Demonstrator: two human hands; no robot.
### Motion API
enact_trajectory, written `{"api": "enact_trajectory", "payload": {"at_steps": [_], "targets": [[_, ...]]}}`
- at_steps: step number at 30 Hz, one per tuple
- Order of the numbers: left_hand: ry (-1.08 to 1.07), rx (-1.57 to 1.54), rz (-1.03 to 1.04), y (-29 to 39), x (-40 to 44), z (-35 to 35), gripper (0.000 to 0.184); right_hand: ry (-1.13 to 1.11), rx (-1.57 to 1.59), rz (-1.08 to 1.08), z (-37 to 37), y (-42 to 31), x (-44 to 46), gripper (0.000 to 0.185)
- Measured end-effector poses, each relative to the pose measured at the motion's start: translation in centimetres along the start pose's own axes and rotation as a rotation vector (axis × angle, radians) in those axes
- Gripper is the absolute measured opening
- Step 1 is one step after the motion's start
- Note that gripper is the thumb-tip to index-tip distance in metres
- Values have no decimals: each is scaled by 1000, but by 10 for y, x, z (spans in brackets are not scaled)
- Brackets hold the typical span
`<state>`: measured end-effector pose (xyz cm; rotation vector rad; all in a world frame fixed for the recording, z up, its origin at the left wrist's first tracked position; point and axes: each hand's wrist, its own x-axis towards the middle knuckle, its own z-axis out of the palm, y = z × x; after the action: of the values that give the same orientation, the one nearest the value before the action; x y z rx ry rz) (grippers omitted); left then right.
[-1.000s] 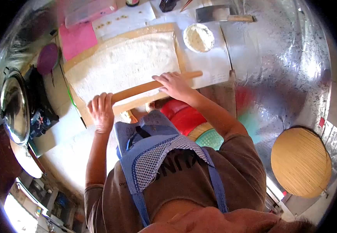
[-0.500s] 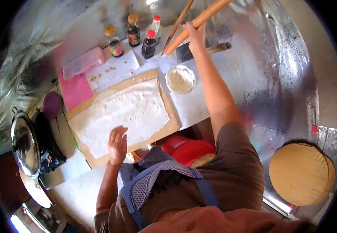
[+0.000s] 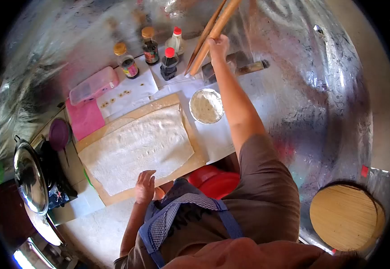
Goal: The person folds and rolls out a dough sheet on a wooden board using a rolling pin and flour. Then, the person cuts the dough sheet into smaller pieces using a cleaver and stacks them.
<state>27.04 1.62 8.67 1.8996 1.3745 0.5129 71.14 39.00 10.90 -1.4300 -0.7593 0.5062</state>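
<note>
Left hand (image 3: 145,187) free, fingers loosely extended, at the near edge of the dough sheet (image 3: 136,150); contact cannot be told. Sheet lies flat on the board (image 3: 193,160). Beyond the bowl (image 3: 191,112), right hand (image 3: 219,46) grips the rolling pin (image 3: 224,19), alongside a thin stick (image 3: 205,36).

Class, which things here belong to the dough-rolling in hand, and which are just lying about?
Likely part of the job:
- rolling pin
- dough sheet
- board
- bowl of white powder

Seemingly just lying about:
- pink box
- red basin
- shiny lid
</note>
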Motion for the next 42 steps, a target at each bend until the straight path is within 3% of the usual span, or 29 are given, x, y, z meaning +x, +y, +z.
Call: {"api": "enact_trajectory", "payload": {"at_steps": [2, 3, 5, 6, 10, 12, 13, 15, 16, 17, 19, 22, 25, 27, 32, 33, 34, 35, 36, 38, 42], "targets": [[-8, -1, -11, 0, 1, 3, 25, 336, -366, -408, -6, -8, -15, 29], [-8, -10, 1, -3, 1, 6, 24, 338, -368, -407, -8, -17, -26, 29], [-9, -21, 13, -5, 4, 8, 24, 86, -113, -300, 0, -33, -48, 24], [-14, -30, 15, -3, 5, 9, 24, 25, -6, -124, 7, -30, -49, 19], [-19, -31, 25, -1, 9, 7, 24, 106, -80, -147, 19, -32, -40, 21], [-8, -32, 17, -3, 9, 6, 23, -103, -743, -622, 15, -41, -29, 20], [1, -37, 11, -3, 7, 6, 23, -106, -741, -621, 16, -49, -23, 20], [-10, -37, -7, -5, 2, 6, 23, -426, -1426, -1093, 19, -62, -7, 23], [-20, -39, -19, -6, 0, 6, 23, -509, -1543, -1220, 23, -54, 1, 27], [-17, -44, -11, -8, 0, 9, 23, -502, -1550, -1225, 25, -48, 8, 27], [-13, -68, -26, -10, -4, 12, 22, -792, -1868, -1168, 29, -45, 17, 25], [14, -94, -52, -12, -10, 17, 21, -962, -2025, -1099, 36, -42, 25, 23], [53, -98, -77, -17, -17, 17, 22, -1063, -1875, -1242, 34, -44, 28, 23], [88, -100, -103, -19, -23, 15, 21, -1116, -1854, -1208, 36, -47, 24, 18], [154, -59, -62, -27, -34, 14, 16, -1020, -1571, -1391, 29, -32, 36, 23], [169, -32, -74, -35, -41, 18, 16, -1176, -1518, -1157, 31, -46, 34, 27], [191, 3, -105, -42, -47, 21, 15, -1275, -1604, -1314, 26, -67, 28, 29], [204, 22, -105, -42, -52, 16, 15, -1067, -1224, -1032, 24, -43, 36, 28], [266, 25, -142, -42, -61, 13, 15, -1193, -1461, -1458, 24, -67, 26, 30], [368, 50, -226, -51, -74, 5, 17, -1218, -1184, -1583, 22, -88, 19, 36], [565, 172, -323, -91, -97, -18, 17, -1260, -1181, -1615, 22, -161, -71, 39]]}}
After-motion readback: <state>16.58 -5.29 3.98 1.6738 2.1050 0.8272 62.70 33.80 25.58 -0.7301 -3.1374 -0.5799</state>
